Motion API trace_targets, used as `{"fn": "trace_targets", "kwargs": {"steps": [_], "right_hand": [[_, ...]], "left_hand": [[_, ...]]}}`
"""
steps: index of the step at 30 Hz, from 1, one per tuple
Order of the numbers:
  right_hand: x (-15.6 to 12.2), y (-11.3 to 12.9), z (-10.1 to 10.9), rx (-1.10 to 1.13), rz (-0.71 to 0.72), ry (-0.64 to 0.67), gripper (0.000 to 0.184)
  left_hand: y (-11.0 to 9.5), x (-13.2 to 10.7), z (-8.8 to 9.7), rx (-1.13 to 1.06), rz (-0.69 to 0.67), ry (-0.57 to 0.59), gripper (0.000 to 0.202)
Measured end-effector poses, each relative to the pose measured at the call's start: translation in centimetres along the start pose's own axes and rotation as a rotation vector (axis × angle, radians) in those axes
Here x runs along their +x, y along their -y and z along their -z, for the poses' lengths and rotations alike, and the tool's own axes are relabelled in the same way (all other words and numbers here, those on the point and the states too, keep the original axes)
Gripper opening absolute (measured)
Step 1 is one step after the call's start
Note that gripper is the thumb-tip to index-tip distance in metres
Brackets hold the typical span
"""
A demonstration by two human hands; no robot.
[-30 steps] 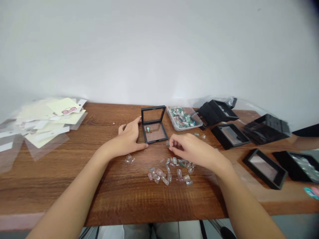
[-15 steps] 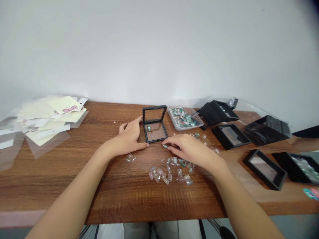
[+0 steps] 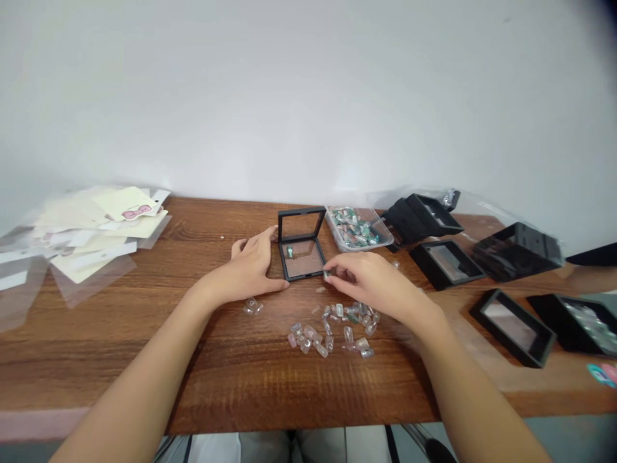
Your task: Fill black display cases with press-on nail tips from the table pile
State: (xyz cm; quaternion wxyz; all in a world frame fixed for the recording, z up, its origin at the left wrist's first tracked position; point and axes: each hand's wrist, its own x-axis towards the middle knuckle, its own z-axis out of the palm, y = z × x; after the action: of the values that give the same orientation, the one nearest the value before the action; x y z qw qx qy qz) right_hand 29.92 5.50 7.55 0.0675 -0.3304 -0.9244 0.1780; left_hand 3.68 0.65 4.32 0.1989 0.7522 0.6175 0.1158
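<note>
Clear pieces [image 3: 309,339], nail-shaped, glossy and tinted pink, grey or white, are scattered over the wood-grained counter [image 3: 231,373] at the lower centre of the frame. At mid-frame, the right hand [image 3: 366,280] is closed in a pinch, and a small pale piece [image 3: 326,274] is held between thumb and fingertip, at the near right corner of a black case [image 3: 299,238]. The case is hinged open: its thin, squared lid [image 3: 302,211] is raised at the back, its base is laid flat, and both are fitted with see-through panes. A shiny green piece [image 3: 290,251] is carried on the base, toward the left. Beside that edge, the left hand [image 3: 251,263] is spread open, palm down. Right of the lid, a clear tub [image 3: 366,246] is heaped with green, pink and silvery pieces.
</note>
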Motion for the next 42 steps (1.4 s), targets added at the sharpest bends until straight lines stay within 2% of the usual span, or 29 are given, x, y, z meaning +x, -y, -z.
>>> {"fn": "trace_targets", "kwargs": {"steps": [6, 16, 25, 32, 38, 42], "right_hand": [[0.3, 0.0, -0.7, -0.122, 0.018, -0.081, 0.018], [0.5, 0.4, -1.1, -0.296, -0.133, -0.036, 0.021], [0.6, 0.5, -1.2, -0.328, -0.177, -0.028, 0.020], [0.5, 0.2, -1.0, -0.273, -0.144, -0.051, 0.022], [-0.1, -0.1, -0.1, -0.066, -0.116, -0.109, 0.023], [-0.4, -0.2, 0.7, 0.037, -0.111, -0.118, 0.016]], "left_hand": [[-0.7, -0.5, 0.1, 0.015, -0.040, 0.055, 0.108], [-2.2, -0.8, 0.3, 0.020, -0.034, 0.129, 0.107], [-2.5, -0.9, 0.5, 0.016, -0.039, 0.137, 0.104], [-2.0, -0.9, 0.2, 0.023, -0.037, 0.125, 0.105], [-1.6, -0.6, 0.1, 0.048, -0.044, 0.123, 0.101], [-1.4, -0.5, -0.1, 0.036, -0.042, 0.116, 0.115]]}}
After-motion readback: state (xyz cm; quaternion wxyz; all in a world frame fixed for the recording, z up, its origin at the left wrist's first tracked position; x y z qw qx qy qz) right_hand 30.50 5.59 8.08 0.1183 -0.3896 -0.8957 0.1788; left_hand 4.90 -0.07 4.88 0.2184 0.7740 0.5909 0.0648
